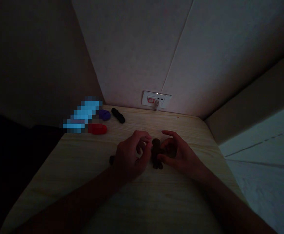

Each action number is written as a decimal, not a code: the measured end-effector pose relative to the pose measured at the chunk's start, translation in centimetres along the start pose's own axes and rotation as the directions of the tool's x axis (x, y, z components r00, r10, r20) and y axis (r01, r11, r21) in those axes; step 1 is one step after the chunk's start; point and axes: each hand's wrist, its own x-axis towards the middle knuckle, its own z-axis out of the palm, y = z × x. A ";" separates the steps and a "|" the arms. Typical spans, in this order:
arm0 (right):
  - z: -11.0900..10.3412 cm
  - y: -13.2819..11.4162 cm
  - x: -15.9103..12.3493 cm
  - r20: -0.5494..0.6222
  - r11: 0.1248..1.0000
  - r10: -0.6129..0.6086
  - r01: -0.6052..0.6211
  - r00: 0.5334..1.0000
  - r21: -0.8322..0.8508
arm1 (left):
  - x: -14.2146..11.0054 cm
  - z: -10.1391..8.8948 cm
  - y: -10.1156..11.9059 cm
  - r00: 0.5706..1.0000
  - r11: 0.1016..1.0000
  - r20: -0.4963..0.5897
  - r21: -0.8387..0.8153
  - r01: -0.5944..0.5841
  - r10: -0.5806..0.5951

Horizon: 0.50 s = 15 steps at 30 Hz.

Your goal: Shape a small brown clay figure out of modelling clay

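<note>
Between my hands stands or lies a small dark brown figure (156, 153), apparently of modelling clay, with a round head, a body and two short legs. My right hand (181, 155) has its thumb and lower fingers on the figure's right side, while its index finger sticks out above. Just left of the figure, my left hand (131, 156) is closed in a pinch, thumb and fingertips together near the figure's head and side. What that pinch holds, if anything, is too dark to see. A dark lump (111, 160) shows partly behind my left hand.
On the wooden tabletop (142, 201), toward the back left, are a black clay-like roll (118, 115), a purple lump (104, 114) and a red piece (98, 129). Beside them is a bright pixelated rectangle (83, 113). A wall socket (156, 99) sits above the back edge. Light is dim.
</note>
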 end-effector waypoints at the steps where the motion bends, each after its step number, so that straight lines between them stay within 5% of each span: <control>1: 0.0 0.1 0.1 -0.015 1.000 -0.011 0.011 1.000 -0.019 | 0.0 0.0 0.0 1.000 1.000 0.000 -0.002 0.002 -0.002; 15: 0.0 0.2 0.3 -0.079 0.999 -0.003 0.000 0.997 -0.042 | -0.1 0.0 0.0 1.000 1.000 -0.005 -0.017 0.001 -0.001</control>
